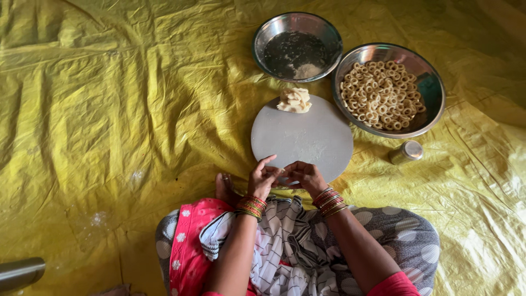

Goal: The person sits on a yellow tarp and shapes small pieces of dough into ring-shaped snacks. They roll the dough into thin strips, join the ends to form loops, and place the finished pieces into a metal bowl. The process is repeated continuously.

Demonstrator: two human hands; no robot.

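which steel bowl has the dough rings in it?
The right-hand steel bowl, beside the round board, heaped with small rings. The other bowl, farther back, holds only dark liquid.

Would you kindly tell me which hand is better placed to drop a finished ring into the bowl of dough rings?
Probably the right hand: the bowl of dough rings sits up on its side of the round board. The left hand would have to cross over.

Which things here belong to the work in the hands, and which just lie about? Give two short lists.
In use:
left hand and right hand, fingertips together over the round board
dough lump
bowl of dough rings
bowl with flour

Lying about:
small metal tin
metal object at the lower left edge
yellow sheet
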